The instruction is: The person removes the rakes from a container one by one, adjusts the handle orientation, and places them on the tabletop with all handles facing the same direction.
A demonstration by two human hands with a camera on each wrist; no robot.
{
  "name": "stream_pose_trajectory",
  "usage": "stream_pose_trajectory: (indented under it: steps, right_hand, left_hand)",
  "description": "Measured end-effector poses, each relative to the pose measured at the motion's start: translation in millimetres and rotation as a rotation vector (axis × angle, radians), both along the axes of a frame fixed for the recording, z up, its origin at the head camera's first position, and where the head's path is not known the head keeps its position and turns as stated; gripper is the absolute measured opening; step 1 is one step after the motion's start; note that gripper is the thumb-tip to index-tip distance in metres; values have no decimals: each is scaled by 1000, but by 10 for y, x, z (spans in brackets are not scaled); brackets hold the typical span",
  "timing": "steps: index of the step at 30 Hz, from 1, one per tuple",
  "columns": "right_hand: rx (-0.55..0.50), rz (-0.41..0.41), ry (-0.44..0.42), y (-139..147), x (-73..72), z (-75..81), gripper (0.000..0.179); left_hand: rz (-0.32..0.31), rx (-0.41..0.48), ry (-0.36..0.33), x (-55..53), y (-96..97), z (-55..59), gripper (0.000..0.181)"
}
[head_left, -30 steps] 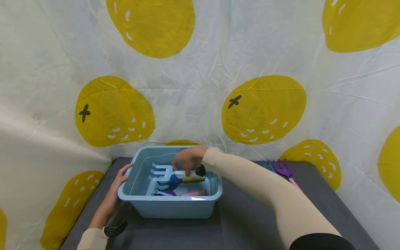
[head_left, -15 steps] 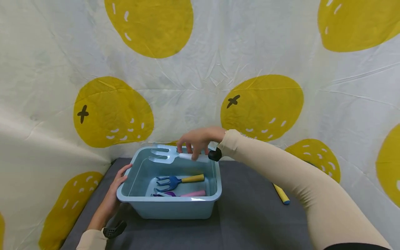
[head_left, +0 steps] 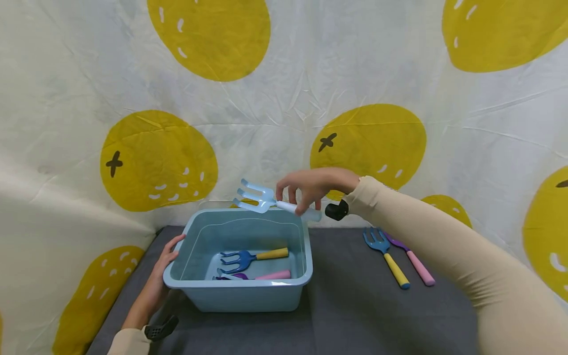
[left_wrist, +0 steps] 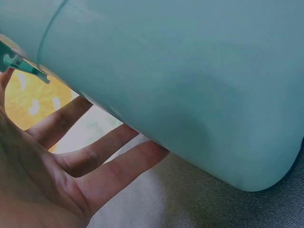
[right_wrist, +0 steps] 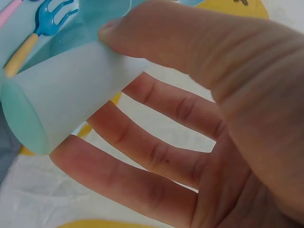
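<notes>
My right hand (head_left: 314, 185) is raised over the far right corner of a light blue plastic basin (head_left: 248, 298). It pinches the white handle (right_wrist: 71, 90) of a light blue garden hand fork (head_left: 263, 200) between thumb and fingers. The fork's tines point left, above the basin's back rim. My left hand (head_left: 163, 266) rests at the basin's left side, with nearly straight fingers (left_wrist: 116, 173) against the wall. Inside the basin lie a blue hand fork (head_left: 241, 260) with a yellow handle and a pink-handled purple tool (head_left: 272, 275), its head partly hidden by the front rim.
On the dark grey table (head_left: 346, 305) to the right lie a blue fork (head_left: 390, 261) with a yellow handle and a purple fork (head_left: 419, 266) with a pink handle, partly behind my right sleeve. A white curtain (head_left: 266, 128) with yellow fruit prints hangs behind.
The right hand has lifted the light blue fork out of the basin, up and to the right. The left hand has stayed at the basin's side.
</notes>
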State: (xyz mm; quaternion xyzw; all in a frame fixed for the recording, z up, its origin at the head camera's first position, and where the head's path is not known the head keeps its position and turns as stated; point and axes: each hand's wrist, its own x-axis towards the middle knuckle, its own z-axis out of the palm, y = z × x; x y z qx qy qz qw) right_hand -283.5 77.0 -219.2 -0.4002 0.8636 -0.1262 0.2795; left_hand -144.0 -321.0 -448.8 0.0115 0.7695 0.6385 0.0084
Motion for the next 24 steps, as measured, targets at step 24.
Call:
stream_pose_trajectory:
  steps: [24]
  right_hand:
    - [-186, -261, -105, 1316, -192, -463, 50]
  left_hand:
    - [18, 6, -27, -35, 40, 41, 58]
